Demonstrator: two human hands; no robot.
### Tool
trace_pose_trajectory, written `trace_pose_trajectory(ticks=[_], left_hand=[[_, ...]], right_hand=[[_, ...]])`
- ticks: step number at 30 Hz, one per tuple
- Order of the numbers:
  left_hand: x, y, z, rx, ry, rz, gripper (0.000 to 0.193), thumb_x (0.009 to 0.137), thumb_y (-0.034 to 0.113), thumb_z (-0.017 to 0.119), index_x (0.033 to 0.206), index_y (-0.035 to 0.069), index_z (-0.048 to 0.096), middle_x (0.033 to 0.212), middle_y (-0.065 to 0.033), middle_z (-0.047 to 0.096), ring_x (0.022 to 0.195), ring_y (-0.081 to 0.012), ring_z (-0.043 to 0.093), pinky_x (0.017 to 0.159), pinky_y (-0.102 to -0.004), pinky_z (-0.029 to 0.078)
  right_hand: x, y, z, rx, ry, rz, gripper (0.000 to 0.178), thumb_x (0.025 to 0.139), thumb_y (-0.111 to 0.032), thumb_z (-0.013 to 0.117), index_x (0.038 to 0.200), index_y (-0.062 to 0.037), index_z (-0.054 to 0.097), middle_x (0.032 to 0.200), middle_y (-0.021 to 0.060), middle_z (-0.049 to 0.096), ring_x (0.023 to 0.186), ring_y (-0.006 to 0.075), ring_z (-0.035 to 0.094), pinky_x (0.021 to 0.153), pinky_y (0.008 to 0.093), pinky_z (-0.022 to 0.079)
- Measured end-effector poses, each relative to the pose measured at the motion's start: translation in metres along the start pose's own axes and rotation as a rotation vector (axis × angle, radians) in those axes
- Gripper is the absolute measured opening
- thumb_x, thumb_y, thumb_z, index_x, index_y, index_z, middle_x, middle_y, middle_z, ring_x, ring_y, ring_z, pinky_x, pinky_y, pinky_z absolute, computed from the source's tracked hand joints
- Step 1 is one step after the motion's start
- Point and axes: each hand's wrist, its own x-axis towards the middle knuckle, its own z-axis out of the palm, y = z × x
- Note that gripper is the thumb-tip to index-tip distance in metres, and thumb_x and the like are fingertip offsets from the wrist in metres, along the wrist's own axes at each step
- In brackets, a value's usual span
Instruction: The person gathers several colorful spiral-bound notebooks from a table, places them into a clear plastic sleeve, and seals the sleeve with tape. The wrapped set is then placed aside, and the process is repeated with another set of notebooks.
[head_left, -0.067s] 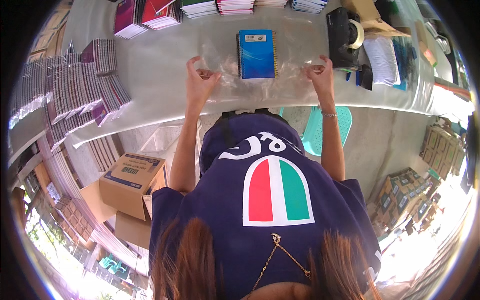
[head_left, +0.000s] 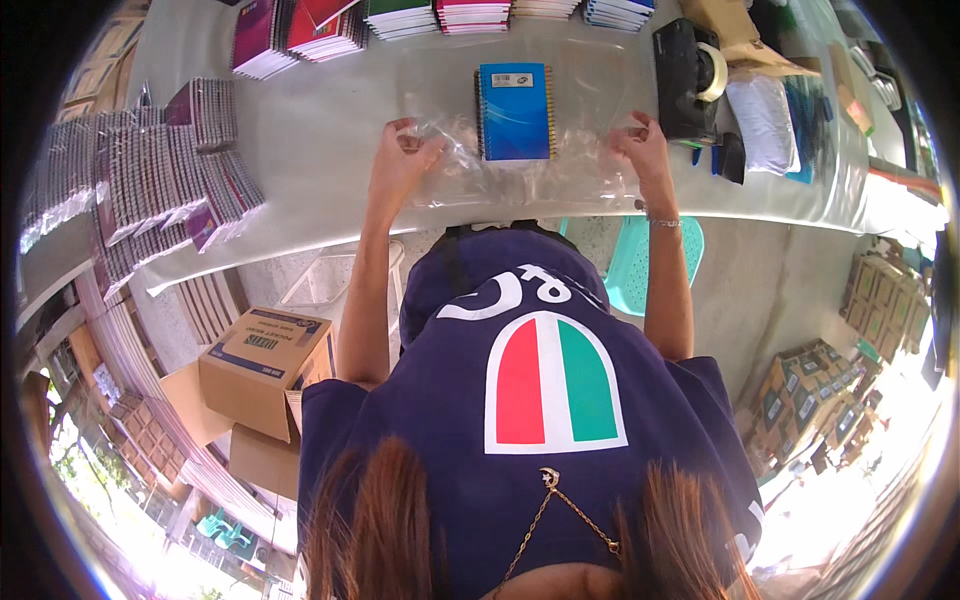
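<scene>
Together, our fingers (head_left: 400, 135) pinch the edges of a clear plastic sheet (head_left: 560, 165), left hand (head_left: 403, 160) at its left side, right hand (head_left: 645, 150) at its right. On the sheet, between our hands, lies a blue spiral notebook (head_left: 514, 110), flat on the pale tabletop (head_left: 330, 130). Notebook stacks (head_left: 300, 30) line the far edge, and a black tape dispenser (head_left: 688, 75) stands to the right.

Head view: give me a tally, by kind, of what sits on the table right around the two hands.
Blue spiral notebook: 1
Clear plastic sheet, gripped by the left hand and the right hand: 1
Black tape dispenser: 1
Stacks of notebooks along the far edge: 5 in view, some cut off by the frame
Total: 8
</scene>
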Motion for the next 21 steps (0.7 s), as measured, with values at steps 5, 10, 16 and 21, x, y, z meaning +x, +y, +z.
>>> trace_pose_trajectory(ticks=[5,10,16,21], left_hand=[[0.025,0.016,0.009,-0.126,-0.114,-0.043,0.061,0.083,0.034,0.073,0.129,-0.001,0.052,0.080,-0.0048,0.063,0.071,-0.0094,0.059,0.063,-0.0224,0.046],[0.017,0.039,0.014,-0.268,-0.347,0.108,0.047,0.096,0.028,0.056,0.138,0.009,0.050,0.076,0.0021,0.055,0.064,-0.0045,0.048,0.059,-0.0189,0.039],[0.003,0.061,0.031,0.413,0.087,0.303,0.036,0.098,0.025,0.045,0.131,0.013,0.053,0.093,-0.0229,0.067,0.087,-0.0407,0.064,0.077,-0.0484,0.049],[0.001,0.071,0.031,0.540,0.114,0.272,0.029,0.099,0.028,0.042,0.116,0.010,0.057,0.093,-0.0227,0.066,0.089,-0.0437,0.061,0.075,-0.0507,0.047]], right_hand=[[0.029,-0.019,0.010,0.099,-0.171,0.028,0.049,0.084,-0.013,0.072,0.125,0.0061,0.051,0.085,0.0061,0.065,0.069,0.0124,0.062,0.062,0.0234,0.052],[0.010,-0.080,0.015,0.463,-0.482,0.148,0.042,0.086,-0.011,0.070,0.124,0.0013,0.055,0.075,0.0007,0.059,0.059,0.0076,0.056,0.057,0.0218,0.051],[0.014,-0.086,0.017,0.054,-0.499,-0.040,0.034,0.090,-0.017,0.067,0.121,-0.0031,0.060,0.074,-0.0014,0.059,0.063,0.0059,0.056,0.058,0.0217,0.050],[0.017,-0.088,0.023,-0.074,-0.411,-0.104,0.022,0.091,-0.013,0.062,0.103,0.0046,0.064,0.073,0.0038,0.062,0.060,0.0079,0.055,0.055,0.0242,0.049]])
